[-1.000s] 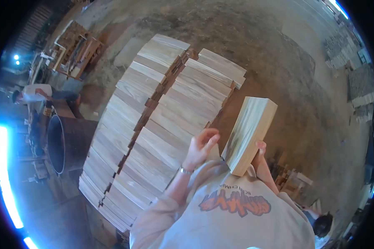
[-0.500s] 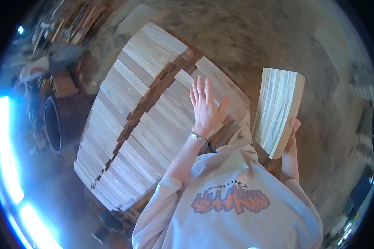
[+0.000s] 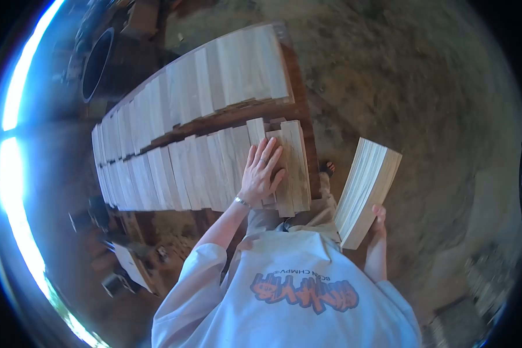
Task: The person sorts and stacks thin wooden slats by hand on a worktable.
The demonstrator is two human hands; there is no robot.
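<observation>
Two long rows of pale wooden boards, a far row (image 3: 185, 87) and a near row (image 3: 203, 162), lie side by side on a reddish-brown table (image 3: 301, 110). My left hand (image 3: 261, 174) rests on boards near the right end of the near row, its fingers spread. A ring and a bracelet are on it. Off the table's right end, my right hand (image 3: 379, 220) grips a stack of pale boards (image 3: 362, 188) by its outer side. The stack is tilted, and part of that hand is hidden behind it.
A dark round barrel or pipe (image 3: 97, 65) stands beyond the table at the upper left. Below the table's left part are a light panel (image 3: 134, 267) and assorted items. Bare brown floor (image 3: 423, 93) spreads to the right.
The view has turned, so the rows now run more nearly level. My left hand has come down onto the boards from a raised position. The stack is still in my right hand.
</observation>
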